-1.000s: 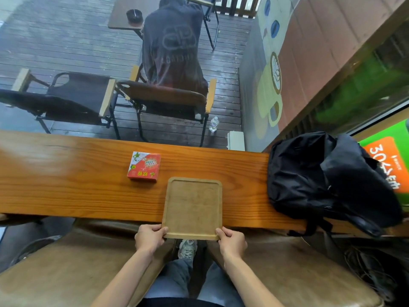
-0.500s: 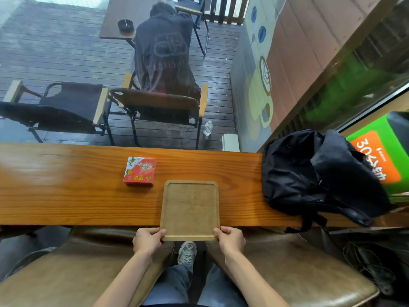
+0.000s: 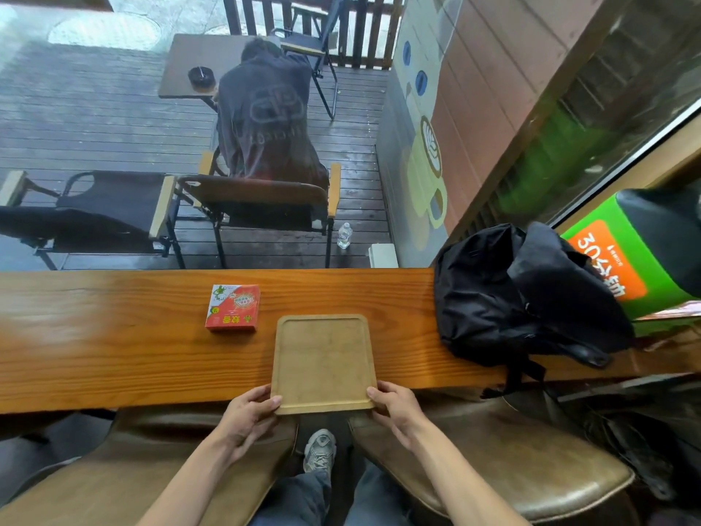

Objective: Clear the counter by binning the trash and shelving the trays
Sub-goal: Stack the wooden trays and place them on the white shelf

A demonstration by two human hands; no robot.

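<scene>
A flat wooden tray (image 3: 323, 360) lies on the long wooden counter (image 3: 113, 347), its near edge jutting past the counter's front. My left hand (image 3: 248, 417) grips the tray's near left corner, thumb on top. My right hand (image 3: 394, 408) holds the near right corner the same way. The tray has nothing on it. A small red box (image 3: 233, 308) with green and yellow print sits on the counter just left of the tray's far corner, not touching it.
A black backpack (image 3: 527, 298) slumps on the counter right of the tray. Two brown leather stools (image 3: 512, 461) stand below my arms. Beyond the glass, a person sits on a chair (image 3: 261, 199) on a wet deck. A green sign (image 3: 622, 267) is at far right.
The head camera has tilted up, so more of the deck shows. Both hands keep hold of the tray's near corners; the tray has barely shifted on the counter.
</scene>
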